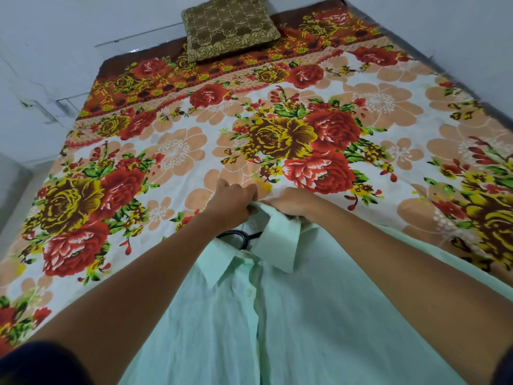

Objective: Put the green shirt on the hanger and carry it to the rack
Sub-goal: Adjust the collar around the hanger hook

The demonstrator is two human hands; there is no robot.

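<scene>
A pale green button-up shirt [280, 315] lies front up on the bed, collar pointing away from me. A black hanger's hook [241, 237] shows inside the neck opening; the rest of the hanger is hidden under the cloth. My left hand [234, 201] grips the back of the collar at its left side with curled fingers. My right hand [294, 202] pinches the collar edge just to the right, the two hands almost touching.
The bed is covered by a floral sheet [319, 134] in red, yellow and peach. A brown patterned cushion [229, 26] rests at the far end. White walls surround the bed on the left and right. No rack is in view.
</scene>
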